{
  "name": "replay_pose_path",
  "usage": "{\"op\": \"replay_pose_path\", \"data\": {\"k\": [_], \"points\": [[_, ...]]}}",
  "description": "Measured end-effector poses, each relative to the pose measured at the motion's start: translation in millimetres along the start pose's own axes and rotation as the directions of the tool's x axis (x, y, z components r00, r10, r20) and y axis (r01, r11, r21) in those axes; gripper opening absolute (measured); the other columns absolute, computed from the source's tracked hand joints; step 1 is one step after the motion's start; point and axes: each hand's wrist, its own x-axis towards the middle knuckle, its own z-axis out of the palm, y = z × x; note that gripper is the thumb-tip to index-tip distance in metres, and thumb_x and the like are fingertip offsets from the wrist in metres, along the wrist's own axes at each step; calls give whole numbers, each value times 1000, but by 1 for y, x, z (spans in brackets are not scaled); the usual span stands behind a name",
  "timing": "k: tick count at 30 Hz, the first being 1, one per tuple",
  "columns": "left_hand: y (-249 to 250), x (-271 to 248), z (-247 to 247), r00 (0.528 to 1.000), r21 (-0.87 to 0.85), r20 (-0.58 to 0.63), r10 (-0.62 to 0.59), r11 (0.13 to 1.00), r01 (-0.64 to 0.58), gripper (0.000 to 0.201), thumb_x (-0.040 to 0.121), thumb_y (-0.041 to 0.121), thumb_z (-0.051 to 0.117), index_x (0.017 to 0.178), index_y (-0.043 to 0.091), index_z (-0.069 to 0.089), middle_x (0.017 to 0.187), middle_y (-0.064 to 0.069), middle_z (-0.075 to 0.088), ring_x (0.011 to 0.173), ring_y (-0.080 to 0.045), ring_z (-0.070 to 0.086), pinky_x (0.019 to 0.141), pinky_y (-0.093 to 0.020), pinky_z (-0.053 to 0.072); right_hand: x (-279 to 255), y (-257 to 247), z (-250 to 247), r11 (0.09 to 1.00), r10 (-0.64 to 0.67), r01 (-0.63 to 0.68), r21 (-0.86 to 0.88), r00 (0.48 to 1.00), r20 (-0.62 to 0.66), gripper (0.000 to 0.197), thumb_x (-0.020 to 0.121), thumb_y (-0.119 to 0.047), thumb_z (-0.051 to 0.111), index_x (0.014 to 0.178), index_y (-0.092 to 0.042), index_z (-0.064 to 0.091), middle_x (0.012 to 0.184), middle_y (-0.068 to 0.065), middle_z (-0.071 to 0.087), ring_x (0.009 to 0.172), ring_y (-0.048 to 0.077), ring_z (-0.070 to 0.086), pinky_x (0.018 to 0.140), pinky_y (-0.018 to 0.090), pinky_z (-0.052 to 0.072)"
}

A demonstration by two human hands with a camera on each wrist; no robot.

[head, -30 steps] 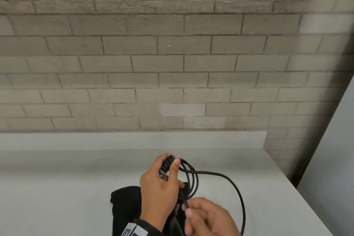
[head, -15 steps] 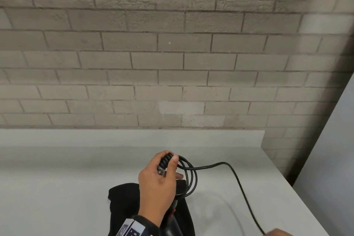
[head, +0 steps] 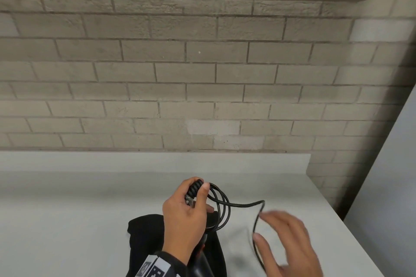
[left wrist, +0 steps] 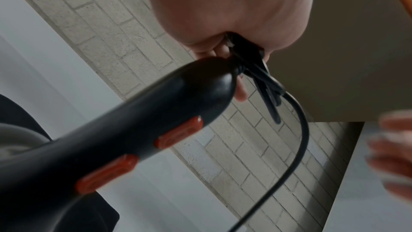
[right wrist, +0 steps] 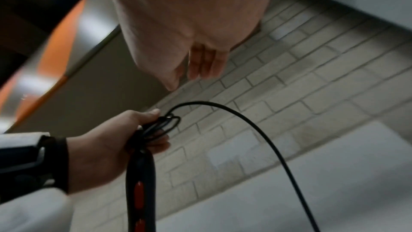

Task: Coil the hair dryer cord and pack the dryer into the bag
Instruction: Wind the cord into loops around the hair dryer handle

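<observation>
My left hand grips several loops of the black cord against the butt end of the hair dryer's handle. The dryer is black with two red-orange buttons and hangs below that hand, over the black bag lying on the white table. The free cord runs right from the loops, kinks, then drops past the table's near edge. My right hand is blurred, its fingers spread and straight beside that hanging stretch. In the right wrist view the right hand's fingers hold nothing, with the cord arching below them.
The white table stands against a grey brick wall. Its right edge runs diagonally by my right hand, and a pale panel rises beyond it.
One second ago my right hand pinched the cord near my left. It then dropped out of view at the lower right, and now it is back beside the cord with fingers spread. The left hand holds still.
</observation>
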Motion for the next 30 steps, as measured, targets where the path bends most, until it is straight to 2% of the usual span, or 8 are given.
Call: {"op": "replay_pose_path", "data": {"k": [3, 6, 9, 14, 18, 22, 25, 30], "points": [[-2, 0, -1, 1000, 8, -6, 14, 1000, -14, 25, 84, 41, 64, 101, 23, 67, 81, 2, 71, 54, -13, 72, 56, -13, 53, 15, 4, 25, 988, -34, 67, -139, 973, 228, 51, 87, -44, 54, 131, -20, 49, 121, -6, 53, 117, 12, 46, 104, 28, 34], [-3, 1, -3, 999, 8, -9, 33, 999, -33, 16, 87, 35, 67, 99, 24, 67, 75, 4, 71, 53, -13, 72, 57, -15, 54, 27, 7, 33, 992, 20, 33, -119, 909, 416, 30, 94, -45, 46, 122, -36, 44, 103, -15, 58, 97, 5, 51, 86, 26, 47], [-2, -1, -6, 999, -15, -13, 43, 999, -44, 15, 86, 34, 68, 96, 23, 69, 71, 3, 70, 52, -15, 71, 55, -14, 53, 41, 0, 34, 996, -87, 93, 3, 913, 398, 16, 96, -41, 46, 100, -32, 58, 89, -19, 60, 86, 2, 54, 74, 25, 47], [2, -4, -14, 995, -57, 37, 88, 995, -86, 20, 82, 40, 66, 94, 25, 71, 70, 4, 71, 51, -17, 71, 57, -15, 52, 74, -15, 28, 980, -99, 45, 192, 954, 282, 8, 91, -25, 66, 97, -24, 70, 90, -18, 69, 89, 0, 63, 76, 21, 52], [2, -4, -23, 976, -25, 119, 184, 983, -182, 14, 82, 46, 73, 93, 37, 71, 78, 5, 73, 58, -21, 70, 55, -16, 53, 93, -24, 36, 938, -25, -86, 335, 949, 314, 8, 87, -23, 69, 94, -24, 73, 91, -18, 71, 91, 3, 67, 78, 21, 54], [-3, -1, -30, 956, 8, 177, 234, 971, -239, 28, 72, 49, 77, 97, 37, 71, 82, 5, 74, 71, -20, 71, 64, -34, 62, 101, -28, 48, 862, 100, -268, 431, 922, 374, 5, 85, -18, 72, 90, -19, 73, 85, -9, 73, 86, 8, 70, 78, 20, 55], [-4, 0, -31, 955, -14, 160, 249, 968, -251, 22, 76, 48, 74, 95, 37, 72, 81, 4, 73, 73, -23, 70, 67, -44, 61, 96, -27, 58, 779, 206, -383, 496, 904, 375, 7, 83, -17, 74, 90, -17, 71, 83, 0, 74, 82, 10, 71, 80, 25, 57], [-7, -1, -31, 948, 24, 72, 309, 950, -311, 20, 79, 48, 69, 93, 34, 73, 81, 12, 74, 79, -14, 71, 72, -18, 54, 70, -26, 76, 697, 381, -489, 525, 872, 307, 13, 82, -35, 71, 78, -23, 71, 73, 3, 70, 69, 28, 63, 68, 33, 52]]}}
